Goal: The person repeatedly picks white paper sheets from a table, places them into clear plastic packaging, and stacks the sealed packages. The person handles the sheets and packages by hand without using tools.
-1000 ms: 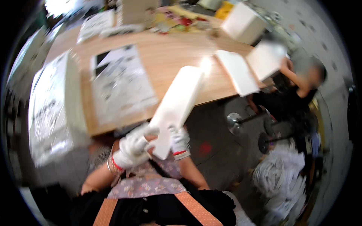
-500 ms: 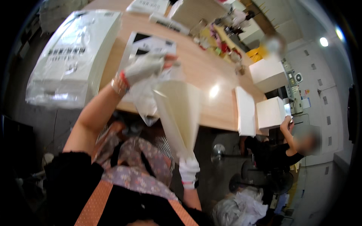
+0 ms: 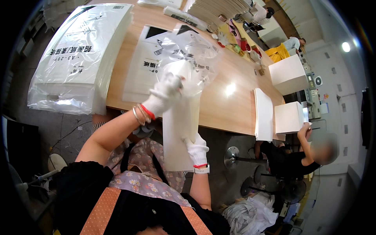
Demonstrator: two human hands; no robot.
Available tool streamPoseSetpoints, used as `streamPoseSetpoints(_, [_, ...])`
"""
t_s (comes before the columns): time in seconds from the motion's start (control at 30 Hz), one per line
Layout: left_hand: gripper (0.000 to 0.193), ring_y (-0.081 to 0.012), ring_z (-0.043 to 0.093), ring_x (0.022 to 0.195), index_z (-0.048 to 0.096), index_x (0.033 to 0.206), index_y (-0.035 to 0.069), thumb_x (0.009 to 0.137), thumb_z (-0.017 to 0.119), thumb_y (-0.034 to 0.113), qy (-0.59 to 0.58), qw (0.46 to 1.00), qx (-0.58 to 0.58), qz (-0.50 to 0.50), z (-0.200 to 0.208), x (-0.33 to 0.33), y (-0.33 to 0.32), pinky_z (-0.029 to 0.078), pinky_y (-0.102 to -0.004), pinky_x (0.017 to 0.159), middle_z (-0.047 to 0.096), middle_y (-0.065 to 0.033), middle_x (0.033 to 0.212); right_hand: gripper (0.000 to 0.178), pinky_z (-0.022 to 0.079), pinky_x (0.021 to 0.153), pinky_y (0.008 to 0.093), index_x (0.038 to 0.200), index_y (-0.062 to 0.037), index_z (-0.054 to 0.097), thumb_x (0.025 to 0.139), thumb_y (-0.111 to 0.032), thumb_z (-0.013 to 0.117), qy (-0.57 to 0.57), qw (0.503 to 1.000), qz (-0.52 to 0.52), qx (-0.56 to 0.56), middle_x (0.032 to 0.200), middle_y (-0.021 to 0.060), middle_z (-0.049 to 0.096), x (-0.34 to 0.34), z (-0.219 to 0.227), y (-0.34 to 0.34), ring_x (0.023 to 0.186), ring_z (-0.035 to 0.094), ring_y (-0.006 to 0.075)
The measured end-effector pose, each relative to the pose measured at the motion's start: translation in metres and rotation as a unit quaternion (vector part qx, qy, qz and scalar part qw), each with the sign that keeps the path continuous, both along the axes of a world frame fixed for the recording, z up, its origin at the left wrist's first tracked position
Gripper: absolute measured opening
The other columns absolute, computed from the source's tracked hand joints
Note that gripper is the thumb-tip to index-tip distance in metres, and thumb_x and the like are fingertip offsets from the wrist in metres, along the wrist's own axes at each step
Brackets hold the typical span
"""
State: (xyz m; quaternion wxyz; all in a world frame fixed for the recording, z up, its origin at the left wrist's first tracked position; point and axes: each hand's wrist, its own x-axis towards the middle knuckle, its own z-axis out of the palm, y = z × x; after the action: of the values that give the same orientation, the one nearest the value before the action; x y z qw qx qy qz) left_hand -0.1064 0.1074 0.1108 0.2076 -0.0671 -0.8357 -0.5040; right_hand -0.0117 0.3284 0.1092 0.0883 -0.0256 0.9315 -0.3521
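My right hand (image 3: pixel 197 149), in a white knit glove, grips the lower right side of a bent sheaf of white paper (image 3: pixel 178 129) at the table's near edge. Above it a clear plastic bag (image 3: pixel 201 58) with black print stands up, puffed out. The paper's upper end is at the bag's mouth and seems to be inside it. My left hand (image 3: pixel 164 94), gloved too and slightly blurred, is closed at that mouth, apparently on the bag's edge. Beneath lie flat printed plastic bags (image 3: pixel 137 80) on the wooden table (image 3: pixel 223 111).
At the left rises a tall pile of packed plastic bags (image 3: pixel 74 51). White paper stacks (image 3: pixel 263 113) stand at the right, by a seated person in black (image 3: pixel 293 158). Coloured clutter (image 3: pixel 239 39) lies at the far side. Crumpled white material (image 3: pixel 250 215) sits on the floor.
The bag has come up off the table and now meets the paper's upper end. My left hand has moved right and nearer; my right hand has risen with the paper, which is less rolled.
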Motion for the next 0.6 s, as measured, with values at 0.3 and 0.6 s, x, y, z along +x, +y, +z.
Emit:
streamPoseSetpoints(0.3, [0.037, -0.0288, 0.056, 0.079, 0.052, 0.104, 0.009, 0.069, 0.062, 0.014, 0.019, 0.98, -0.189, -0.051, 0.038, 0.057, 0.106, 0.048, -0.043, 0.065, 0.055, -0.011, 0.089, 0.061, 0.046, 0.089, 0.0384, 0.128, -0.0034, 0.041, 0.079, -0.029, 0.067, 0.142, 0.964, 0.108, 0.195, 0.126, 0.0163, 0.048, -0.025, -0.038, -0.017, 0.109, 0.054, 0.0299])
streamPoseSetpoints(0.6, [0.028, -0.0261, 0.059, 0.089, 0.055, 0.109, 0.01, 0.081, 0.056, 0.009, 0.033, 0.98, -0.139, -0.137, -0.104, 0.065, 0.028, 0.05, -0.0396, 0.075, 0.057, -0.0085, 0.094, 0.042, 0.048, 0.08, 0.0442, 0.121, -0.0054, 0.047, 0.09, -0.033, 0.052, 0.095, 0.977, -0.135, 0.133, 0.108, 0.022, 0.06, -0.099, -0.102, 0.008, 0.095, 0.06, 0.0362])
